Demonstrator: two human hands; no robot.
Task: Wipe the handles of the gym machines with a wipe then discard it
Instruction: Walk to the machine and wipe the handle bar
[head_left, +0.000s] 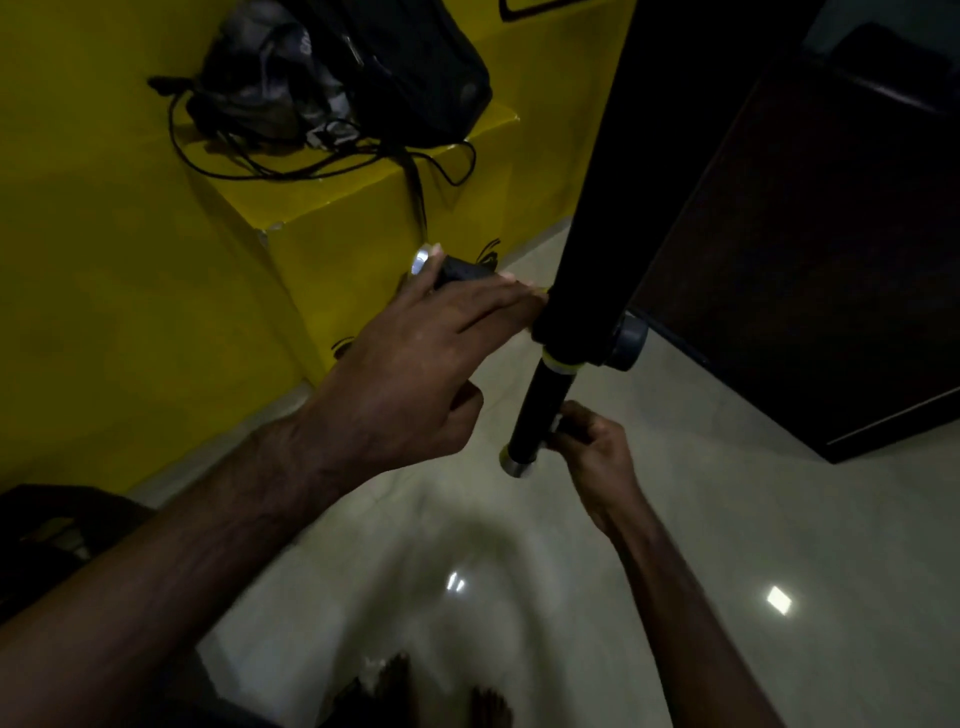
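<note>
Right hand (597, 447) pinches something small, probably the wipe (557, 423), against the lower black handle (540, 410). Left hand (410, 374) curls over the other handle (457, 270) by the yellow box (337, 244). Looks mid-wipe to me; binning it is still left.

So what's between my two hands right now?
In the head view, only pale floor shows between the left hand and the right hand, which grips the black handle.
</note>
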